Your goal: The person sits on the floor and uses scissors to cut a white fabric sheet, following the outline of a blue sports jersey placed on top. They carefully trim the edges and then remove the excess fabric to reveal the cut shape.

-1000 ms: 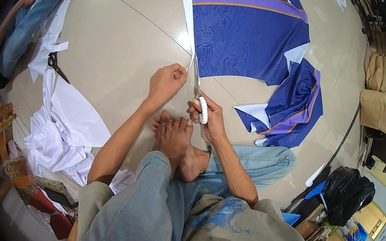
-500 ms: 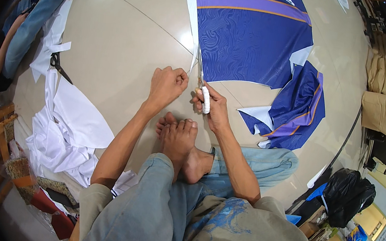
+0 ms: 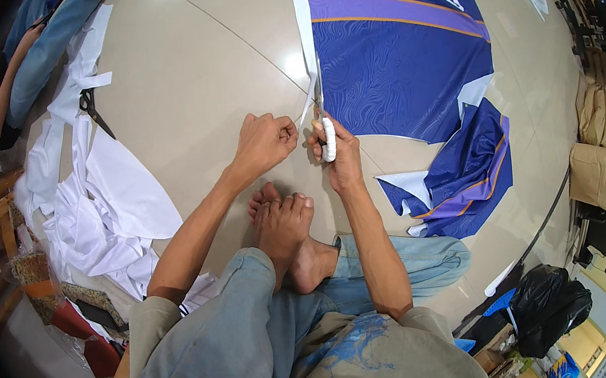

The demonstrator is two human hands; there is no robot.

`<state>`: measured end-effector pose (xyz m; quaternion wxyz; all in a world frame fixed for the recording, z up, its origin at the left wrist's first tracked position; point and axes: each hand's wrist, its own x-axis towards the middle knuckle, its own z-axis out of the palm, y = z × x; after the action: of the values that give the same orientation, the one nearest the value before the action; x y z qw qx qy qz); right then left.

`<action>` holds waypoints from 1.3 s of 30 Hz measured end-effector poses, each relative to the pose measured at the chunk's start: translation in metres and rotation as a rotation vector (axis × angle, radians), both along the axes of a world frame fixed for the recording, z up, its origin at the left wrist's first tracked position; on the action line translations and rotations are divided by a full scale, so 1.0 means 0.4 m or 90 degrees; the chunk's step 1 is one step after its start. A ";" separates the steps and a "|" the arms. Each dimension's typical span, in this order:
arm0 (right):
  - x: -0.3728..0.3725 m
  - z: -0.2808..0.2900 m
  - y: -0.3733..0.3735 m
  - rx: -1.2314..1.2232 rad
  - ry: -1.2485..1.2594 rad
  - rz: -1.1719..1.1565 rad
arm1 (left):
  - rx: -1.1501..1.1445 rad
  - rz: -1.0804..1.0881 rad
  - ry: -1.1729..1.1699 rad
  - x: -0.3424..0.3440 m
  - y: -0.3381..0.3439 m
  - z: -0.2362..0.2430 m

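Observation:
A dark blue fabric panel (image 3: 396,77) with a purple band, orange lines and a white border lies flat on the floor. My right hand (image 3: 343,160) grips scissors (image 3: 329,140) whose handle is wrapped in white. Their blades point away from me along the panel's left edge, between the blue cloth and a narrow white strip (image 3: 308,94). The strip comes down from that edge to my left hand (image 3: 267,141), which is closed in a pinch on its lower end. The fingertips are partly hidden. A crumpled blue piece (image 3: 467,177) with the same banding lies to the right.
White cloth (image 3: 109,205) lies heaped on the left, with black-handled scissors (image 3: 90,107) on it. Another person's denim-clad leg (image 3: 65,31) is at the far left. My bare feet (image 3: 288,224) are just below my hands. A black plastic bag (image 3: 549,311) and brown bundles (image 3: 603,180) stand right.
My right hand and the scissors have moved a little forward along the panel's left edge. My left hand has shifted slightly nearer to me, still pinching the strip.

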<state>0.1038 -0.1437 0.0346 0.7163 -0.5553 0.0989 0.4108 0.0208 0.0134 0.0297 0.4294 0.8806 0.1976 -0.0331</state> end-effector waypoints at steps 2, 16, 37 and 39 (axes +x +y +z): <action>0.006 0.004 0.000 -0.017 -0.011 0.028 | 0.020 -0.009 -0.005 -0.001 0.002 0.005; 0.080 0.003 0.054 -0.019 -0.032 0.038 | 0.050 -0.045 -0.001 -0.002 0.009 0.000; 0.187 0.024 0.149 -0.002 -0.020 0.038 | 0.048 -0.052 -0.023 -0.006 0.012 0.003; 0.199 0.023 0.163 -0.015 -0.036 0.048 | 0.061 -0.054 -0.031 -0.005 0.013 0.001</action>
<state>0.1834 -0.0786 0.0437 0.6964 -0.5784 0.0621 0.4203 0.0187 0.0185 0.0300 0.3901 0.9081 0.1509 -0.0201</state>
